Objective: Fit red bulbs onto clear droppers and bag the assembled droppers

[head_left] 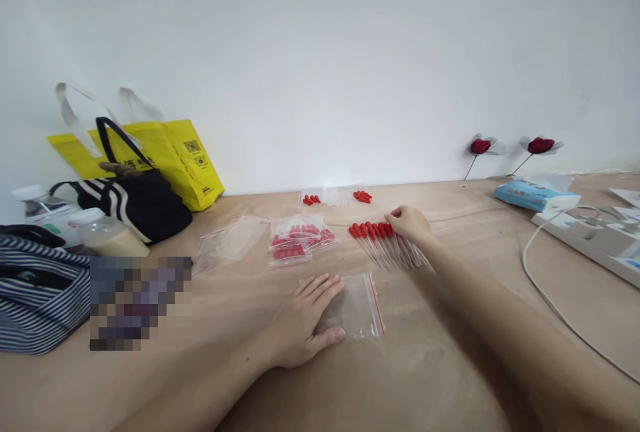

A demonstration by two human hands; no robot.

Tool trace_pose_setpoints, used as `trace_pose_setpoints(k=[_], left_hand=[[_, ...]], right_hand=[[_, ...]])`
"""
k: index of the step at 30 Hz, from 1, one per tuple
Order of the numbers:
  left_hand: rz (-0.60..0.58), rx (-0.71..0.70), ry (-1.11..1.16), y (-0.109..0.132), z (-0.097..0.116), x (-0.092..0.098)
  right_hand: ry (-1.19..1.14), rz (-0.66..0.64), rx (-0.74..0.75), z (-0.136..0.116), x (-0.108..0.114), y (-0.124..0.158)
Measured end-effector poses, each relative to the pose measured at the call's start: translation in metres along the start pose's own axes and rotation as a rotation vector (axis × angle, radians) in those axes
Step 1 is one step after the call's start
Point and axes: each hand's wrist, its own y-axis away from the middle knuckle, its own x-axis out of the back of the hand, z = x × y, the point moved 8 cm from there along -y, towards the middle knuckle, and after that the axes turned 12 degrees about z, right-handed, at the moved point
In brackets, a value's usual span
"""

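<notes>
My left hand (313, 322) lies flat with fingers stretched out on the left part of a clear zip bag (357, 309) with a red strip along its right edge. The bag looks flat. At a row of droppers (373, 232) with red rubber bulbs and thin clear tubes, my right hand (409, 222) pinches the bulb end of one at the right. Its fingers partly hide that bulb. Left of the row is a stack of zip bags (297, 239) with red-bulbed droppers inside. Flat clear bags (233, 242) lie further left.
Two small groups of red bulbs (311, 199) lie on clear bags near the wall. At left stand a yellow bag (195, 165), a black bag (150, 205), bottles (113, 235) and a striped bag (43, 292). A tissue pack (535, 195), power strip (590, 239) and cable (545, 305) are at right.
</notes>
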Motion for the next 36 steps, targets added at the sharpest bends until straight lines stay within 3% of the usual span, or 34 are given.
trace_pose_setpoints(k=[5, 10, 15, 21, 24, 30, 36], left_hand=[[0.012, -0.025, -0.003, 0.0, 0.0, 0.0], [0.034, -0.019, -0.02, -0.001, -0.002, 0.0], [0.041, 0.008, -0.021, -0.001, -0.001, 0.0], [0.055, 0.025, -0.002, -0.001, 0.0, 0.0], [0.072, 0.03, 0.003, -0.001, -0.001, 0.001], [0.088, 0.011, 0.017, -0.001, -0.003, 0.0], [0.118, 0.01, 0.052, -0.003, -0.002, -0.001]], right_hand=[[-0.293, 0.0, -0.03, 0.002, 0.022, 0.01], [-0.541, 0.003, -0.089, 0.018, 0.043, 0.052], [-0.883, -0.094, -0.276, 0.026, 0.031, 0.095], [-1.001, -0.274, -0.431, 0.019, 0.008, 0.125], [-1.011, -0.413, -0.376, 0.008, 0.003, 0.138], [-0.784, -0.67, -0.089, -0.014, -0.003, 0.158], [-0.773, -0.818, 0.068, -0.029, -0.003, 0.168]])
